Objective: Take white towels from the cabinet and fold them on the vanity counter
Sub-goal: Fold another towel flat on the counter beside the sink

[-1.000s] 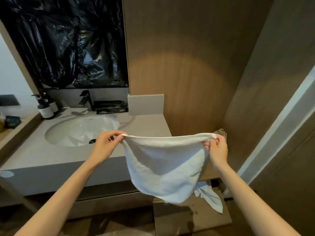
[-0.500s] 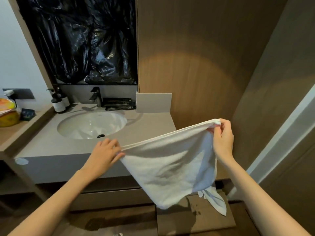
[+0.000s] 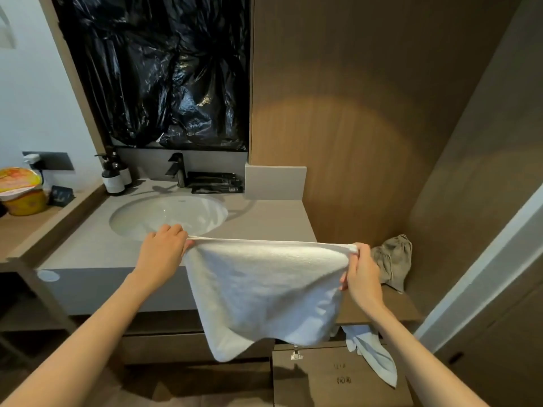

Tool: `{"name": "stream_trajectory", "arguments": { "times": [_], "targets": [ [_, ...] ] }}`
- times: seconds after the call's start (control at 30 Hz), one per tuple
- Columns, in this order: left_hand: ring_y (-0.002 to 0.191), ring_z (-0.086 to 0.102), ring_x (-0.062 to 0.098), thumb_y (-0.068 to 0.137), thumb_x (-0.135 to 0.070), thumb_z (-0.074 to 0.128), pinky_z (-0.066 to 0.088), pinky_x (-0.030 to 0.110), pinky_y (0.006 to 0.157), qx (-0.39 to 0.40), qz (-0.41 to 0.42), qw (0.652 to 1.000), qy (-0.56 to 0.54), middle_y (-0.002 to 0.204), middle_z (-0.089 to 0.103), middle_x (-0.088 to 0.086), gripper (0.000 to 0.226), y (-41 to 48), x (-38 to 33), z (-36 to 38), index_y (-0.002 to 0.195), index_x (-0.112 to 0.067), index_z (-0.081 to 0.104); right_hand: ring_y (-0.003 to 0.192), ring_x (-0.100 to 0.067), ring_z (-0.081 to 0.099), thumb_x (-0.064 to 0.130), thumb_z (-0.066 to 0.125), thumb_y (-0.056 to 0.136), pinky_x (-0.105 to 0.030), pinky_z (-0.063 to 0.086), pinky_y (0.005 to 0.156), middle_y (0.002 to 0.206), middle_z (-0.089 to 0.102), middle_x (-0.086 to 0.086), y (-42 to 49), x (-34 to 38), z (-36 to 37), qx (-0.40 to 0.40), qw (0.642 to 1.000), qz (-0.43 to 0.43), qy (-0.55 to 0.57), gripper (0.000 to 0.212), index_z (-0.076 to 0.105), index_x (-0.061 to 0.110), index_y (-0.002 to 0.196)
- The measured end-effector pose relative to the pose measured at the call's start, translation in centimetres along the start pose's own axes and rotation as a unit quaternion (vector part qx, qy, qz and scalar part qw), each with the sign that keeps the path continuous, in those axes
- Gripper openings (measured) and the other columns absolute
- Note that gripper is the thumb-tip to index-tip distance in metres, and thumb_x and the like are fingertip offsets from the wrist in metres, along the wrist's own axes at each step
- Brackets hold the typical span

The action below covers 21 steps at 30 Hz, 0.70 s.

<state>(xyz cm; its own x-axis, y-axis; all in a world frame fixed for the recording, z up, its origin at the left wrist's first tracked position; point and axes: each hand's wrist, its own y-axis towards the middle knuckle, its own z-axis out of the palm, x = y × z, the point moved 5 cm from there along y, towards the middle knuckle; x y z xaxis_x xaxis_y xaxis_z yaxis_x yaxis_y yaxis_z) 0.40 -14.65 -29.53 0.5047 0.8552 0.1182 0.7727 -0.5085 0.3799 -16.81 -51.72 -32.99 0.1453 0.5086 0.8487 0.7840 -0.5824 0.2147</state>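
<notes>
A white towel [image 3: 264,292] hangs spread in the air in front of the grey vanity counter [image 3: 264,218]. My left hand [image 3: 163,254] pinches its top left corner above the counter's front edge. My right hand [image 3: 360,274] pinches the top right corner, just past the counter's right end. The top edge is stretched level between both hands and the rest droops to a point at the lower left. Below, another white towel [image 3: 373,353] hangs out of the open cabinet [image 3: 338,377], whose door is swung down.
A round sink [image 3: 167,215] with a black faucet [image 3: 176,168] fills the counter's left half. Dark pump bottles [image 3: 113,177] and black packets [image 3: 216,183] stand at the back. A grey cloth [image 3: 392,259] lies on the lower wooden ledge at the right. A yellow noodle cup [image 3: 22,190] sits on the left shelf.
My right hand has come down and my left hand has risen, so the towel's top edge is level again instead of slanting up to the right. The view has shifted right.
</notes>
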Motion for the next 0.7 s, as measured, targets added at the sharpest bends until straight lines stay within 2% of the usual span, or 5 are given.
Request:
{"name": "stream_trajectory", "arguments": {
  "times": [0.17,0.4,0.47,0.57,0.7],
  "targets": [
    [0.096,0.058,0.025,0.098,-0.031,0.052,0.047,0.036,0.070,0.103,-0.071,0.987,-0.098,0.102,0.060,0.005,0.026,2.1,2.0,1.8,0.097,-0.008,0.065,0.075,-0.010,0.058,0.015,0.035,0.104,-0.011,0.047,0.049,0.092,0.057,-0.002,2.1,0.2,2.6,0.002,0.999,0.037,0.011,0.011,0.045,0.011,0.109],
    [0.062,0.061,0.018,0.079,-0.027,0.078,0.046,0.027,0.059,0.137,-0.105,0.920,-0.351,0.066,0.070,0.002,0.011,7.8,6.1,3.5,0.076,-0.017,0.077,0.065,-0.018,0.066,0.016,0.040,0.103,-0.020,0.053,0.047,0.092,0.061,-0.010,7.1,0.4,5.0,-0.012,0.995,0.081,0.051,0.014,0.048,0.008,0.112],
    [0.061,0.063,0.024,0.078,-0.025,0.079,0.050,0.034,0.061,0.137,-0.113,0.894,-0.411,0.063,0.070,0.003,0.006,9.8,7.0,4.7,0.075,-0.020,0.077,0.064,-0.020,0.067,0.017,0.041,0.103,-0.022,0.054,0.048,0.093,0.062,-0.013,8.8,0.3,6.0,-0.036,0.993,0.087,0.065,0.015,0.049,0.008,0.112],
    [0.064,0.061,0.021,0.082,-0.014,0.075,0.056,0.045,0.074,0.123,-0.128,0.851,-0.494,0.057,0.067,-0.002,0.006,13.2,8.1,6.6,0.086,-0.016,0.073,0.075,-0.019,0.067,0.016,0.041,0.103,-0.026,0.057,0.063,0.096,0.063,-0.011,11.3,0.7,7.6,-0.091,0.988,0.097,0.078,0.014,0.049,0.007,0.112],
    [0.070,0.058,0.016,0.088,-0.011,0.068,0.055,0.032,0.076,0.129,-0.137,0.836,-0.516,0.062,0.059,-0.006,0.024,18.1,8.8,9.0,0.111,-0.012,0.064,0.097,-0.024,0.060,0.019,0.042,0.103,-0.039,0.054,0.084,0.105,0.059,-0.007,14.3,1.4,9.3,-0.143,0.982,0.106,0.060,0.010,0.047,0.015,0.110]
  ]
}}
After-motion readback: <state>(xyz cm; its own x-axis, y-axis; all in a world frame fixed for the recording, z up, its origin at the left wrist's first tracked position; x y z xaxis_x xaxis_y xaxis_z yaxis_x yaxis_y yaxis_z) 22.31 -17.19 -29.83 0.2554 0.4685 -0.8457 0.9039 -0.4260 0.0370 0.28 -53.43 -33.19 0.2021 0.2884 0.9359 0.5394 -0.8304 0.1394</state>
